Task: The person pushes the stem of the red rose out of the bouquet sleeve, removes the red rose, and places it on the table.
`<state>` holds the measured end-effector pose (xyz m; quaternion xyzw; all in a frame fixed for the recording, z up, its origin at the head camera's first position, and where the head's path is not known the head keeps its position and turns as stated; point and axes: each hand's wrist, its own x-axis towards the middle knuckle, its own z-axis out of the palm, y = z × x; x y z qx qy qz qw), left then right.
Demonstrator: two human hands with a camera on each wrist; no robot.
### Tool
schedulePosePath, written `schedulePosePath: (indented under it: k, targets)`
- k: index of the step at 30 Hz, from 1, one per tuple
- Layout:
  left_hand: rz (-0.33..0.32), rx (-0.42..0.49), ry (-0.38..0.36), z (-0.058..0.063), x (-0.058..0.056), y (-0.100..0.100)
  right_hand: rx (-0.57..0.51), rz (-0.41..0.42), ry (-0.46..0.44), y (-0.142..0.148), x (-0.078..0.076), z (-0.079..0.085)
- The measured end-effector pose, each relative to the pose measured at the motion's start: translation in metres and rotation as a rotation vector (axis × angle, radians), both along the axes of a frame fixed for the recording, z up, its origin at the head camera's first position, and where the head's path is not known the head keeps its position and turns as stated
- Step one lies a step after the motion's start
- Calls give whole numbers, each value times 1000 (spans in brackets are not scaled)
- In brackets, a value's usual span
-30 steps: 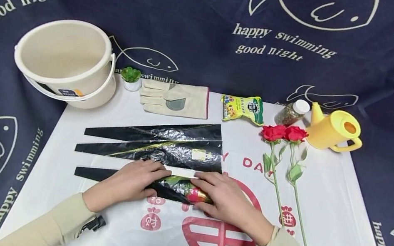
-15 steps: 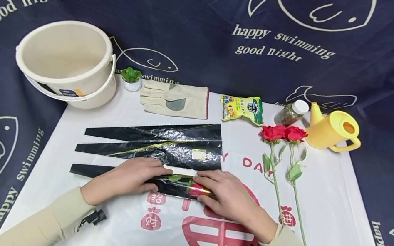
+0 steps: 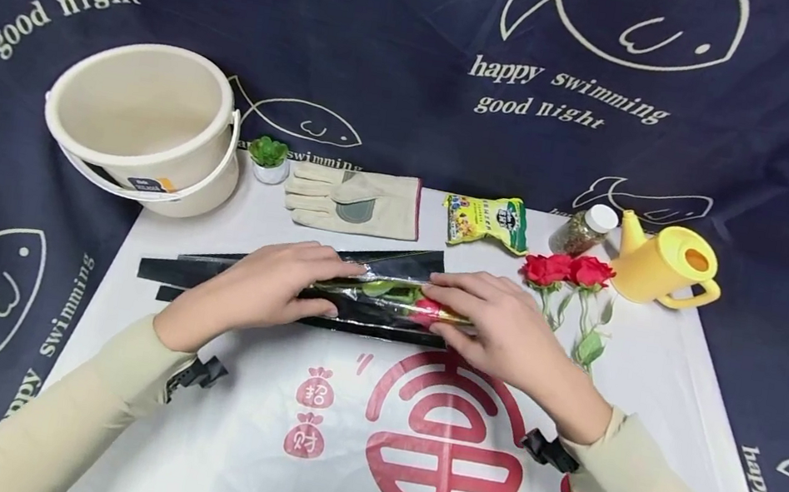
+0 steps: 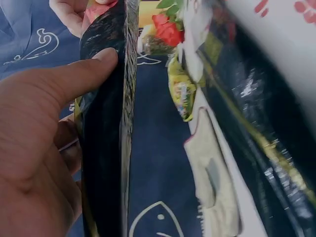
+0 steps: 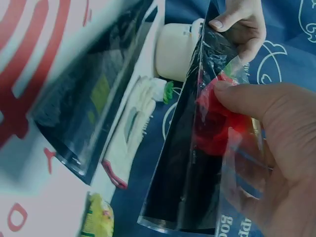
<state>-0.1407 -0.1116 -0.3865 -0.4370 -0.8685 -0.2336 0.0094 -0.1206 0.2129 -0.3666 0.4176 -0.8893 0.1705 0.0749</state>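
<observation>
A black flower sleeve with a clear front [image 3: 378, 308] hangs level above the table, a red rose [image 5: 212, 126] inside it. Near the sleeve's narrower end my left hand [image 3: 268, 283] pinches it, thumb [image 4: 94, 71] on the near face and fingers behind. My right hand [image 3: 515, 326] grips the wide end beside the rose head, its thumb [image 5: 247, 98] over the film. Underneath, two more black sleeves [image 3: 407, 263] lie on the white cloth, partly hidden by the held one. Whether those contain flowers cannot be made out.
Along the back stand a cream bucket [image 3: 148, 111], a small potted plant [image 3: 268, 161], work gloves [image 3: 355, 200], a yellow packet [image 3: 487, 221], a lidded jar [image 3: 582, 229] and a yellow watering can [image 3: 664, 265]. Two loose red roses [image 3: 568, 270] lie right, stems partly behind my right arm.
Both hands have lifted the sleeve with the rose off the cloth and carried it away from the body, over the two lying sleeves. The head view has shifted slightly.
</observation>
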Motion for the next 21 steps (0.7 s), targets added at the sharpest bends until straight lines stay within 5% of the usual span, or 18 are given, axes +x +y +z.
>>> schedulePosePath:
  k: [4,9,14,21]
  targets:
    - [38,-62,-65,8,-6,-2,-23,-10,36,1,-6,5]
    - [86,-126,-313,5,-12,-16,-27,-19,54,3,-10,3]
    - [27,-71,-567,-5,-16,-32,-17,-12,37,10,-12,-2]
    - [53,24,-710,-13,-17,-36,38,4,37,21,-15,-5]
